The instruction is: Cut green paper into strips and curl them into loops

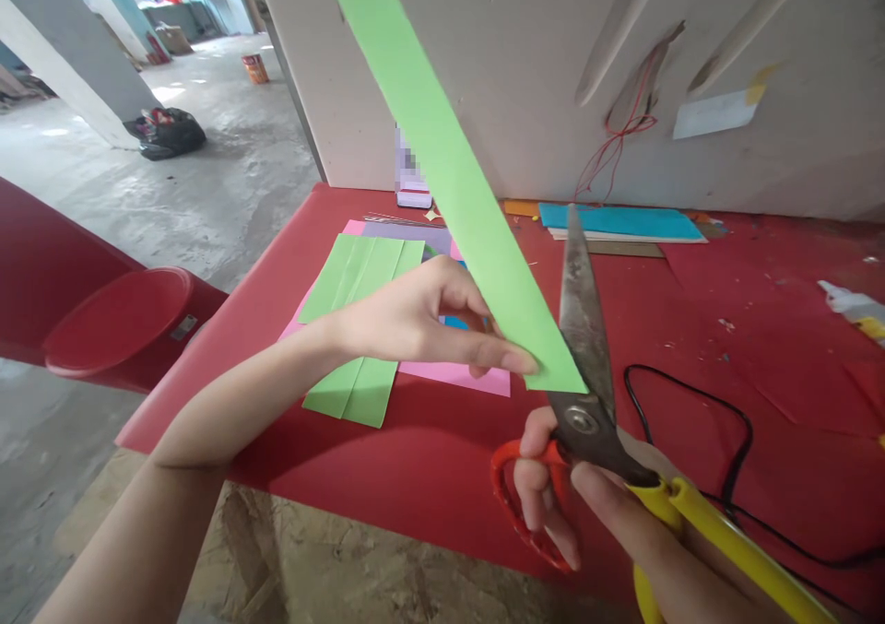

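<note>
One green strip (456, 163), one pair of scissors (586, 329), both above the red desk (429, 486)

Left hand (421, 320) pinches the strip's lower end between thumb and fingers; right hand (622, 513) grips the scissors, close at the strip's edge

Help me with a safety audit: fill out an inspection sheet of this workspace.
Surface: red-covered table; paper scraps scattered at right.
Job's things: light green paper strip, held up; scissors, one blade beside it; light green papers partly on pink paper.
Clutter: blue paper strip near panel.
Hands: left hand pinches green strip's lower end; right hand holds scissors.
Cables: black cable, loose at right; red wires hanging on panel.
Surroundings: concrete floor; black garbage bag by pillar.
</note>
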